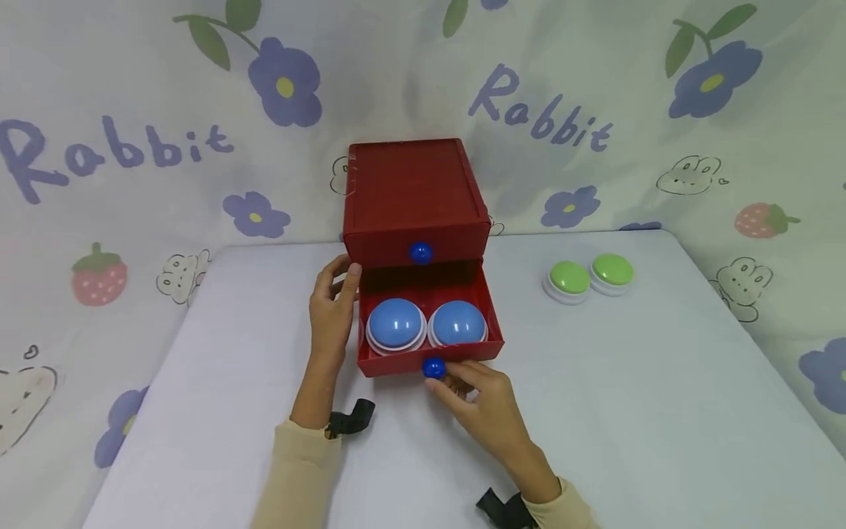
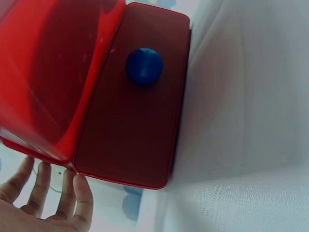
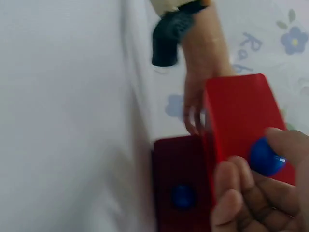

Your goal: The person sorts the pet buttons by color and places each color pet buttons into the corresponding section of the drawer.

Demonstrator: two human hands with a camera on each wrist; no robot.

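A red drawer box (image 1: 416, 184) stands at the back of the table, one drawer (image 1: 429, 361) pulled out toward me. Two blue dome buttons with white bases, a left button (image 1: 395, 323) and a right button (image 1: 459, 322), sit side by side inside it. My right hand (image 1: 485, 404) pinches the blue knob (image 3: 266, 157) on the drawer's front between thumb and fingers. At the box's left side, my left hand (image 1: 332, 312) rests with extended fingertips (image 2: 83, 193) right at the red edge. Another blue knob (image 2: 144, 66) is on the dark red front panel (image 2: 130, 130).
To the right on the white table (image 1: 628, 404) are two green dome buttons on white bases, a nearer one (image 1: 570, 278) and a farther one (image 1: 612, 270). A patterned cloth (image 1: 423, 66) hangs behind the box. Black straps are on both wrists.
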